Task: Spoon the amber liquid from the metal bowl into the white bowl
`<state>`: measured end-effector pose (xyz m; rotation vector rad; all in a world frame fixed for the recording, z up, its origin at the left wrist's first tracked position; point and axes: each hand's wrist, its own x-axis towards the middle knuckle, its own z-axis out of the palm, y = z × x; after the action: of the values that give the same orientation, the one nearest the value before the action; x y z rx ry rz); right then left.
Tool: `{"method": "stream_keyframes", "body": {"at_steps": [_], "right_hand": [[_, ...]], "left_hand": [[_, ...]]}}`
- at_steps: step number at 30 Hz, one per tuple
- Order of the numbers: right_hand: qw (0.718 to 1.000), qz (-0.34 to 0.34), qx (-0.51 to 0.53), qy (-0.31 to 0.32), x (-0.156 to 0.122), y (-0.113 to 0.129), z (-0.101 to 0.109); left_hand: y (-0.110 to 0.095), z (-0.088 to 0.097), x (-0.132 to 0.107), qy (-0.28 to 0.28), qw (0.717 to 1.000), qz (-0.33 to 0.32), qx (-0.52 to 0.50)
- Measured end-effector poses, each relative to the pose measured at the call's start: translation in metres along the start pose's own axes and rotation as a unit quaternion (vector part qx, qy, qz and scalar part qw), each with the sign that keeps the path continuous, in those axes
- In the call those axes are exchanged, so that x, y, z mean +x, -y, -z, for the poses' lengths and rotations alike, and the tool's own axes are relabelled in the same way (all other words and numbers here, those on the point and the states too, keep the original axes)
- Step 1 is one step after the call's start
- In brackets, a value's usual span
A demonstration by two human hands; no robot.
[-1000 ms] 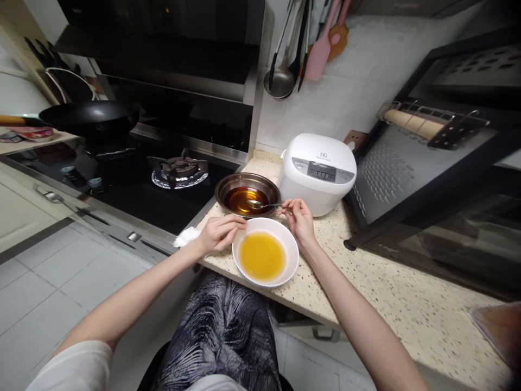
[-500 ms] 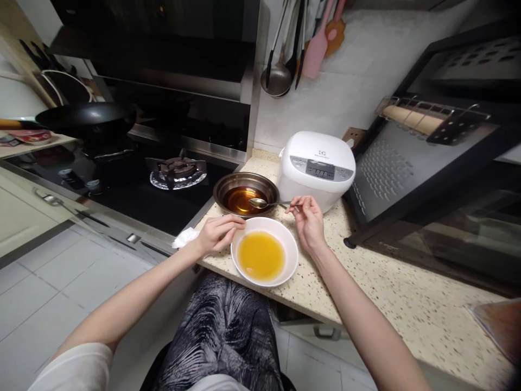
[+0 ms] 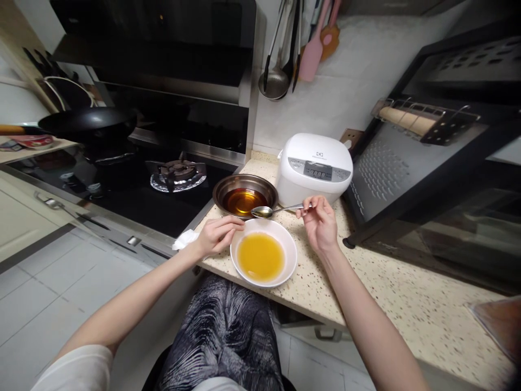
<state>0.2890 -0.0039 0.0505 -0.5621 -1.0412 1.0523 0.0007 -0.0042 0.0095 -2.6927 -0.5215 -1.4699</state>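
My right hand (image 3: 318,224) is closed around the handle end of a metal spoon (image 3: 262,212). The spoon's bowl hangs over the gap where the metal basin and the white bowl nearly meet. Dark amber liquid fills the bottom of the metal basin (image 3: 223,191). In front of it, at the counter's edge, stands the white bowl (image 3: 290,245) with yellow liquid (image 3: 260,255) inside. My left hand (image 3: 217,234) grips this bowl's upper left rim, thumb and fingers pressed together.
Right behind the basin is a white rice cooker (image 3: 317,163). To the left, the black stove (image 3: 163,209) carries a wok (image 3: 91,122). A crumpled white tissue (image 3: 185,239) lies near my left wrist. A dark rack (image 3: 391,206) borders the counter (image 3: 391,282) on the right.
My right hand has moved a little to the right and slightly down, bringing the spoon from over the basin toward the white bowl. The left hand stays at the rim.
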Motion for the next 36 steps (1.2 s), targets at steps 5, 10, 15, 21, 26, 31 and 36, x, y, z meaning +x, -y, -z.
{"method": "stream_keyframes", "body": {"at_steps": [5, 10, 15, 21, 26, 31, 36], "right_hand": [[1.000, 0.002, -0.007, 0.020, -0.001, 0.008, 0.000], [0.999, -0.007, -0.011, 0.039, -0.003, 0.012, -0.002], [0.996, 0.005, -0.047, 0.074, -0.007, 0.020, -0.006], [0.984, 0.030, -0.109, 0.138, -0.012, 0.030, -0.009], [0.973, 0.045, -0.149, 0.169, -0.015, 0.034, -0.009], [0.970, 0.046, -0.161, 0.174, -0.016, 0.037, -0.010], [0.986, 0.025, -0.111, 0.122, -0.014, 0.034, -0.011]], "left_hand": [[0.000, 0.000, 0.000, -0.001, 1.000, -0.003, -0.007], [0.001, 0.000, -0.001, -0.005, 1.000, -0.002, -0.011], [0.002, -0.002, -0.003, -0.007, 1.000, 0.006, -0.021], [0.004, -0.002, -0.004, -0.004, 1.000, 0.007, -0.019], [0.003, -0.001, -0.004, 0.005, 1.000, 0.013, -0.016], [0.003, -0.002, -0.005, -0.001, 1.000, 0.014, -0.014], [0.004, -0.002, -0.005, -0.003, 1.000, 0.014, -0.016]]}}
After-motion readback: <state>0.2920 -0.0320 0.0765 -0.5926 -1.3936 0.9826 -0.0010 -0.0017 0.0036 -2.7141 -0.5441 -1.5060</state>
